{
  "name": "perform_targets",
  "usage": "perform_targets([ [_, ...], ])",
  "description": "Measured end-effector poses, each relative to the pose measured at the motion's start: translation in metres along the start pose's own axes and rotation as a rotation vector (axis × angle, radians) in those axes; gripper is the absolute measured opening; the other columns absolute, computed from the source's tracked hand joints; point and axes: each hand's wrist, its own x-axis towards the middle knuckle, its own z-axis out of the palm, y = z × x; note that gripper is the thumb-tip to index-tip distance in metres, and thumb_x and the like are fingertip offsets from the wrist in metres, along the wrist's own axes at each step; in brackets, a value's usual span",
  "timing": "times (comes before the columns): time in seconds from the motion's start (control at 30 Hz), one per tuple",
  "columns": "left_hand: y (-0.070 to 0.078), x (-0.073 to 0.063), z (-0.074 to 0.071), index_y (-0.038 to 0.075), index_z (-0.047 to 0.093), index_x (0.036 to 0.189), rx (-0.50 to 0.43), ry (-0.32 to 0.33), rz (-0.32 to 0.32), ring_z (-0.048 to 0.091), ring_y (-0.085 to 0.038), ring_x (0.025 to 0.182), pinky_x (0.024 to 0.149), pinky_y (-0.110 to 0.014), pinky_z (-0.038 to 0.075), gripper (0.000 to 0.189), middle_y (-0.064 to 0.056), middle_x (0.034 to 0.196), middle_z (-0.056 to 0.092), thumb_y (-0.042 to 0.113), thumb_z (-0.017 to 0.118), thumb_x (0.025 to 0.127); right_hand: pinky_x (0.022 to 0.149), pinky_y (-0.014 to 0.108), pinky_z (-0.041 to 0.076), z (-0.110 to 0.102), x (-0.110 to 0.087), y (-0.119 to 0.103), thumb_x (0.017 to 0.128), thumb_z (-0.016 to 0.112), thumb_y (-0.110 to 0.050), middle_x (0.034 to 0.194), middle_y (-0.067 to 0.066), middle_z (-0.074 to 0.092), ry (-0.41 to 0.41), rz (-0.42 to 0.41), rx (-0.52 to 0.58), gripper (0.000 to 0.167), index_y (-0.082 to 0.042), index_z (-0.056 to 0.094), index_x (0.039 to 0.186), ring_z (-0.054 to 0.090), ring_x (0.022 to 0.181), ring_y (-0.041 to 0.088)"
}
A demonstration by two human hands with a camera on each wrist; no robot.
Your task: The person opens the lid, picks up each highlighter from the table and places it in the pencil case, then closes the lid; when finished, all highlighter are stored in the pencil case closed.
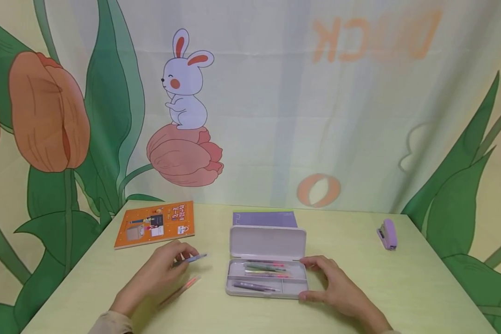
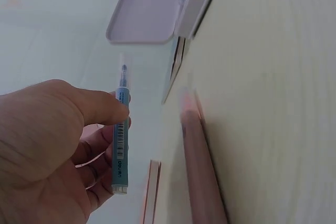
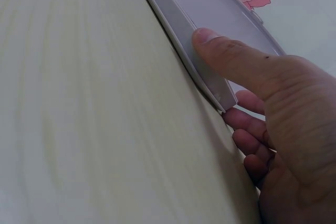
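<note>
Between thumb and fingers, my left hand (image 1: 167,266) pinches a blue pen (image 2: 121,140) with a clear cap and a barcode on its barrel. The pen is above the table, its capped end toward the pencil case. Below that hand lies a pink-orange pen (image 1: 178,292) on the table, seen large in the left wrist view. The pale pencil case (image 1: 254,294) stands with its lid raised at the back. Several colourful pens (image 1: 267,269) lie in its rear compartment, a dark purple pen (image 1: 254,286) in the front one. My right hand (image 1: 336,285) grips the case's right end, thumb at the front corner.
An orange book (image 1: 154,225) lies at the table's back left. Behind the case lid is a purple notebook (image 1: 265,218), partly hidden. A purple stapler (image 1: 387,234) stands at the back right. A printed curtain (image 1: 254,116) hangs behind the table.
</note>
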Motion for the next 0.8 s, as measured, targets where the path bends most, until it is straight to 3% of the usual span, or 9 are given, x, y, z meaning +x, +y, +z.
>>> perform_targets([
  [0.13,0.012,0.011,0.006,0.018,0.078,0.117,-0.005,-0.009,0.057,0.061,-0.009,0.094,0.083,-0.029,0.057,0.026,0.008,0.104,0.07,-0.002,0.073,0.101,0.118,0.047,0.045,0.001,0.0,0.001,0.079,0.098,-0.055,0.133,-0.013,0.064,0.002,-0.005,-0.001,0.083,-0.028,0.063,0.148,0.055,0.129,0.019],
  [0.3,0.03,0.025,0.016,0.02,0.078,0.117,-0.006,-0.035,0.064,0.061,-0.01,0.094,0.085,-0.03,0.058,0.026,0.009,0.102,0.068,-0.001,0.074,0.102,0.118,0.046,0.046,0.0,-0.001,0.0,0.078,0.098,-0.056,0.131,-0.013,0.064,0.007,-0.008,-0.008,0.083,-0.028,0.063,0.148,0.055,0.128,0.019],
  [0.53,0.053,0.041,0.034,0.016,0.079,0.116,-0.006,-0.068,0.201,0.062,-0.012,0.096,0.084,-0.032,0.058,0.024,0.006,0.101,0.068,-0.001,0.075,0.1,0.118,0.047,0.045,0.0,0.0,-0.001,0.079,0.099,-0.054,0.132,-0.012,0.064,0.005,0.002,-0.004,0.082,-0.028,0.063,0.148,0.055,0.129,0.02],
  [0.8,0.078,0.054,0.055,0.013,0.078,0.116,-0.007,-0.114,0.302,0.062,-0.01,0.096,0.084,-0.028,0.056,0.023,0.004,0.104,0.069,-0.002,0.076,0.098,0.118,0.045,0.045,0.0,0.0,-0.002,0.078,0.1,-0.053,0.132,-0.012,0.064,0.003,0.006,-0.002,0.082,-0.028,0.063,0.147,0.055,0.129,0.02],
])
